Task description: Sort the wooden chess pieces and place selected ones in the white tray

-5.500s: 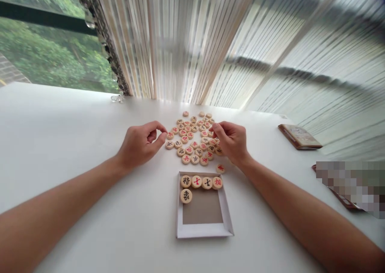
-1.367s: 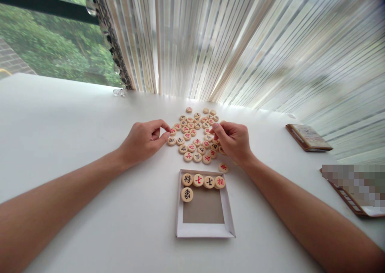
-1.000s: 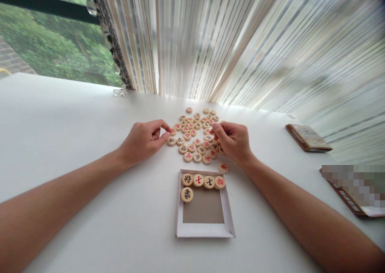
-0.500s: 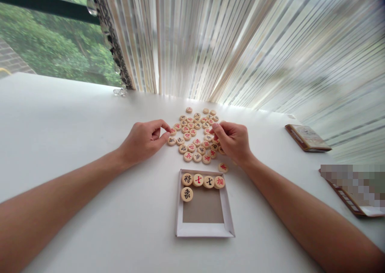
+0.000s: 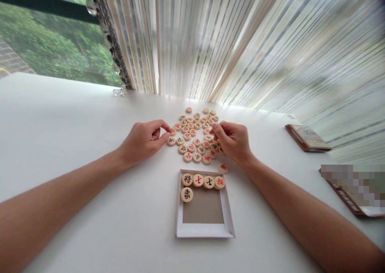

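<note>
Xiangqi pieces (image 5: 197, 141), round and pale wood with red or black characters, lie loosely spread on the white table. At the pile's left edge is my left hand (image 5: 147, 139); its index fingertip and thumb are slightly apart, touching or nearly touching a red-marked piece (image 5: 173, 131). My right hand (image 5: 233, 140) is closed over the pile's right side, thumb against the curled fingers; whatever it may hold is hidden. Nearer me stands a shallow white box (image 5: 203, 229) with a row of pieces (image 5: 198, 180) along its far side and one black-marked piece (image 5: 187, 194) below them.
One red-marked piece (image 5: 223, 167) lies apart, just beyond the box's far right corner. Two flat brown-edged boxes (image 5: 308, 137) are on the right, the nearer partly blurred out. Striped curtains (image 5: 195, 44) hang behind the table, and a small clear object (image 5: 119, 92) sits at its back edge.
</note>
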Available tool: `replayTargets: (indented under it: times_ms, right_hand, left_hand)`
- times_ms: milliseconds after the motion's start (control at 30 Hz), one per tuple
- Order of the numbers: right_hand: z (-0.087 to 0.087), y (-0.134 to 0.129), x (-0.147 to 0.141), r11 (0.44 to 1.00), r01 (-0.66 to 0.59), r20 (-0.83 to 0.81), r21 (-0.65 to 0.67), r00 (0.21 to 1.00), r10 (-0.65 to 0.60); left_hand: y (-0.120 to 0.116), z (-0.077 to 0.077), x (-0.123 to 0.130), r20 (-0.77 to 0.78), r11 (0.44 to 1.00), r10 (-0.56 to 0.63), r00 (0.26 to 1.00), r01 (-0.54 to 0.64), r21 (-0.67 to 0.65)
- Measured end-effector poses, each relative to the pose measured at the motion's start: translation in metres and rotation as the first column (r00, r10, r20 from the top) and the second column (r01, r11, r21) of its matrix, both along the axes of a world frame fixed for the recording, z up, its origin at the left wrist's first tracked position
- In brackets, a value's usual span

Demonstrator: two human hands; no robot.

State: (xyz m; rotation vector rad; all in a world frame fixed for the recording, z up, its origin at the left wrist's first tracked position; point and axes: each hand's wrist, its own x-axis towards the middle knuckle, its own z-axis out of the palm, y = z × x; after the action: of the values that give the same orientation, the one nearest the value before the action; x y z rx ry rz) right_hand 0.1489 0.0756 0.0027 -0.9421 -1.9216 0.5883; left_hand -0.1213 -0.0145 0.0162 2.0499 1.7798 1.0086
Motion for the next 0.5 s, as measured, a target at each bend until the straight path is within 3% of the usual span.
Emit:
replayTargets:
  times_ms: [500]
  right_hand:
    - [0.0011, -0.0013, -0.0010, 1.000, 0.006, 0.013, -0.001, 1.000, -0.006]
  left_hand:
    - [0.0002, -0.0010, 0.0009, 0.007, 1.000, -0.001, 1.000, 0.001, -0.004]
